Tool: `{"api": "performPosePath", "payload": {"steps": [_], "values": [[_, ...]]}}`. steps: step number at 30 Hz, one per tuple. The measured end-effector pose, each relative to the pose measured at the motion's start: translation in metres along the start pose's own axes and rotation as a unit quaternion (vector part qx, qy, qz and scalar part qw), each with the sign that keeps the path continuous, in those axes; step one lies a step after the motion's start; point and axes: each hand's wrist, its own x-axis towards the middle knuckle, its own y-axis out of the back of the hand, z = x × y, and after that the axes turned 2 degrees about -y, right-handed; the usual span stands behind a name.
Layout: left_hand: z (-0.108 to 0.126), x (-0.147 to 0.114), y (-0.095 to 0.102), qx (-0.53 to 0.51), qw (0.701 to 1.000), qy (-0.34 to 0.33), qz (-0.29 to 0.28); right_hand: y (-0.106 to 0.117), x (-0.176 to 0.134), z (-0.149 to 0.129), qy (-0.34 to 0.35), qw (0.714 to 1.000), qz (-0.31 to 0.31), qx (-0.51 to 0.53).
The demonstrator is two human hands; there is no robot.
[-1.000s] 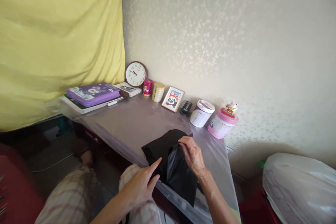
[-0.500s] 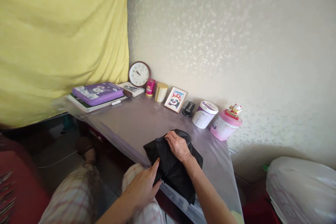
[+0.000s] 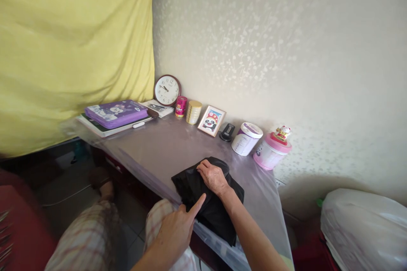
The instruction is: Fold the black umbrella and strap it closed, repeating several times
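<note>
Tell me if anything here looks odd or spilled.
Only the clock looks slightly odd, standing at the back of the table, not hanging. No spill shows; the black material under the right hand is creased.

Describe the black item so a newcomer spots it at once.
Find the table against the patterned wall. Near its front edge, under the right hand, lies the black item. Unlike the upright tubs behind, it lies limp and creased.

the plastic-covered table [image 3: 152, 144] bore a black pliable item [image 3: 190, 184] at its front edge. noted along the back were a round clock [image 3: 167, 90], pink can [image 3: 180, 106], ridged jar [image 3: 193, 112], framed picture [image 3: 211, 121], black device [image 3: 227, 132], white tub [image 3: 246, 140] and pink tub [image 3: 271, 154]. papers [image 3: 163, 110] lay beside the clock.
</note>
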Motion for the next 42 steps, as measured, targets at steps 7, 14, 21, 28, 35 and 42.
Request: {"api": "performPosePath", "payload": {"steps": [7,14,21,28,35,42], "values": [[-0.003,-0.001,-0.001,-0.042,0.999,0.005,0.011,0.012,-0.006,-0.003,-0.009,0.995,0.046,0.085],[-0.005,-0.001,-0.004,-0.048,0.999,0.004,0.014,0.026,-0.054,-0.012,0.027,0.982,0.068,0.177],[-0.005,-0.001,-0.01,-0.062,0.998,0.021,0.014,-0.01,-0.038,0.037,-0.022,0.99,0.083,0.108],[-0.004,-0.001,-0.007,-0.07,0.997,0.028,0.01,-0.006,-0.027,0.067,-0.132,0.982,0.136,0.021],[-0.003,-0.002,-0.007,-0.059,0.998,0.029,0.003,0.003,-0.046,0.024,0.027,0.992,0.061,0.11],[-0.001,-0.002,-0.003,-0.058,0.998,0.034,-0.005,0.0,-0.039,0.051,-0.106,0.985,0.128,0.038]]}}
